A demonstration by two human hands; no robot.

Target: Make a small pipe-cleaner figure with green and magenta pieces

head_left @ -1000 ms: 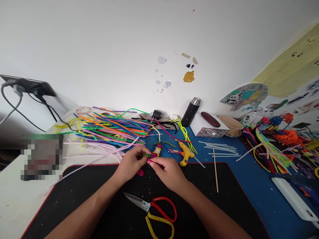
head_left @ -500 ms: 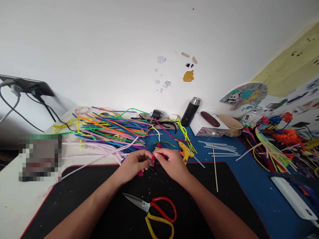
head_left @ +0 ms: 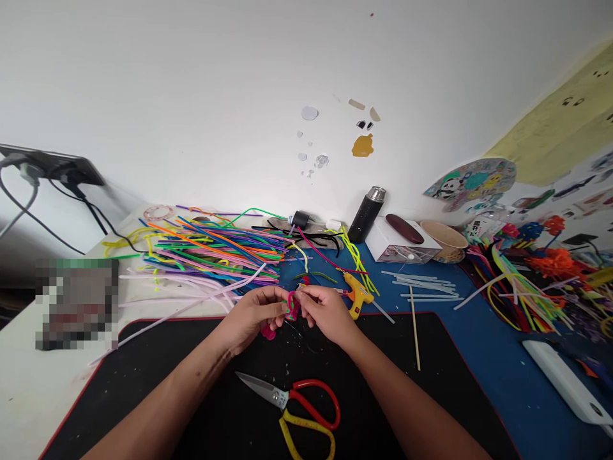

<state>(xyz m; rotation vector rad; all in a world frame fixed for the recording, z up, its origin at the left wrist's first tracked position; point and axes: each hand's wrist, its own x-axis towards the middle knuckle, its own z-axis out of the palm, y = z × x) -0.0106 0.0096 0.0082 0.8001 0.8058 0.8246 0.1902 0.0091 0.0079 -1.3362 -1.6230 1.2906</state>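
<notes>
Both of my hands meet over the far edge of a black mat (head_left: 158,377). My left hand (head_left: 251,315) and my right hand (head_left: 325,312) each pinch a small pink pipe-cleaner piece (head_left: 292,305) held between them, with a green bit at its top. A pink end hangs below my left hand's fingers. Just behind my right hand lies a yellow glue gun (head_left: 357,294). Red and yellow scissors (head_left: 299,402) lie on the mat in front of my wrists.
A big heap of coloured pipe cleaners (head_left: 211,252) spreads at the back left. White sticks (head_left: 424,284) and a wooden skewer (head_left: 414,326) lie on the blue table at right. A black flask (head_left: 366,215), a white box (head_left: 400,246) and more craft pieces (head_left: 536,268) stand beyond.
My right hand moved up and left to the pink piece and now pinches it closer to my left hand. The piece has been turned between the fingers.
</notes>
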